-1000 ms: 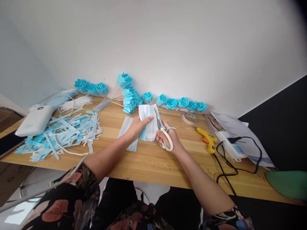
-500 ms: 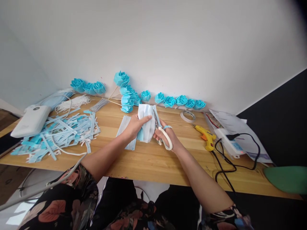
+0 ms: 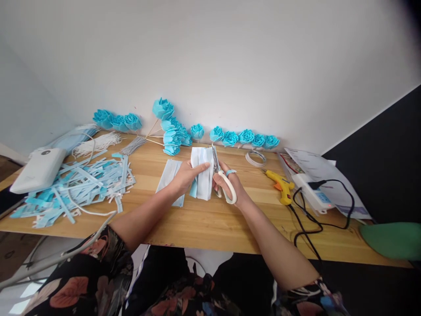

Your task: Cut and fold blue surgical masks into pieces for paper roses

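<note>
My left hand [image 3: 184, 177] grips a white and light blue face mask [image 3: 203, 172], held upright above the wooden table [image 3: 204, 215]. My right hand [image 3: 233, 186] is closed around cream-handled scissors [image 3: 223, 181]. Their blades run along the mask's right edge. A second flat mask [image 3: 168, 178] lies on the table under my left wrist.
A heap of cut blue and white strips [image 3: 79, 184] and a white box [image 3: 38, 169] lie at the left. Blue fabric roses [image 3: 245, 138] line the wall. A tape roll [image 3: 255, 157], yellow glue gun [image 3: 279, 183], power strip [image 3: 312, 195] with black cables and papers sit at the right.
The scissor blades have closed further along the mask's right edge. Both hands have stayed in the same place on the table while my view shifted slightly.
</note>
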### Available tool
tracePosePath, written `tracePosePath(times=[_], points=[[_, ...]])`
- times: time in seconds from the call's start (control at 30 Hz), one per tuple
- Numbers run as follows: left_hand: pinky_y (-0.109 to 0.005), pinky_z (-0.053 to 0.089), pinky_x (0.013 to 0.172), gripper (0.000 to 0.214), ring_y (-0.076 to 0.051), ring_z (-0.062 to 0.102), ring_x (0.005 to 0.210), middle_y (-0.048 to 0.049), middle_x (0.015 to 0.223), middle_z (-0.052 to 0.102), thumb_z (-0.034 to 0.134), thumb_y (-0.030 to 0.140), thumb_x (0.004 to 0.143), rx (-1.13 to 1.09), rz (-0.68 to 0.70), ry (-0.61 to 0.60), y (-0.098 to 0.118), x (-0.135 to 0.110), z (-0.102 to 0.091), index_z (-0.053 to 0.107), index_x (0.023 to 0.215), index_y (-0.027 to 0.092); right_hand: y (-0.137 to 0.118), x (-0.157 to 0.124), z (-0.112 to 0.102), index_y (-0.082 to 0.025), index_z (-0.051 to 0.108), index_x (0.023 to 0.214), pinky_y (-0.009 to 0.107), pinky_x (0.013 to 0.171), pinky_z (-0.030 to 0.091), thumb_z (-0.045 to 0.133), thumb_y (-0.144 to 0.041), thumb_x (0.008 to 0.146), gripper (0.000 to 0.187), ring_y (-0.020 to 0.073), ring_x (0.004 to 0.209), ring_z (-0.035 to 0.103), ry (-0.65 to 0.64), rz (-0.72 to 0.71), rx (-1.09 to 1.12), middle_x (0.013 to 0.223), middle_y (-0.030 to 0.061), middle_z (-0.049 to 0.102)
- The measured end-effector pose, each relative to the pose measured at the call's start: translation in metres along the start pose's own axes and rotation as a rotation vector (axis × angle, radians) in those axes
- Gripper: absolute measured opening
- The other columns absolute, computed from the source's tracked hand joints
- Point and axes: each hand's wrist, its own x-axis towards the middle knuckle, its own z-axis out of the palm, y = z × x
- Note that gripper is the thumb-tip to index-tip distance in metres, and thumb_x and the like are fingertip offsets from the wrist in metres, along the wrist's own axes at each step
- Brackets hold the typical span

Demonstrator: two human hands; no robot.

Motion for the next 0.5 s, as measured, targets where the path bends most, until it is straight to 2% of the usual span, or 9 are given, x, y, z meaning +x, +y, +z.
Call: tracePosePath(times=[0.27,0.5], points=[[-0.031,0.052,0.060,0.036,-0.020,0.065,0.063,-0.0069,0.073,0.072,0.080,0.044,0.067,-0.003,0.010,-0.019,-0.0024,0.0015,-0.0026,0.068,0.080,0.013,0.0013,-0.0003,0.0009,-0.018,0.041,0.146,0.024,0.045,0.041,0.065,-0.064,0.077,0.087,0.0131,0.050,0.051,0.029,-0.013,-0.009,0.060,-0.0035,0.056],[-0.031,0.053,0.063,0.038,-0.019,0.065,0.063,-0.0073,0.074,0.072,0.082,0.044,0.064,-0.038,-0.002,-0.035,-0.0012,0.0004,-0.0016,0.068,0.080,0.012,0.0019,-0.0004,0.0023,-0.019,0.040,0.147,0.023,0.043,0.040,0.071,-0.057,0.075,0.087,0.0123,0.047,0.049,0.058,0.004,0.018,0.059,-0.0045,0.056]])
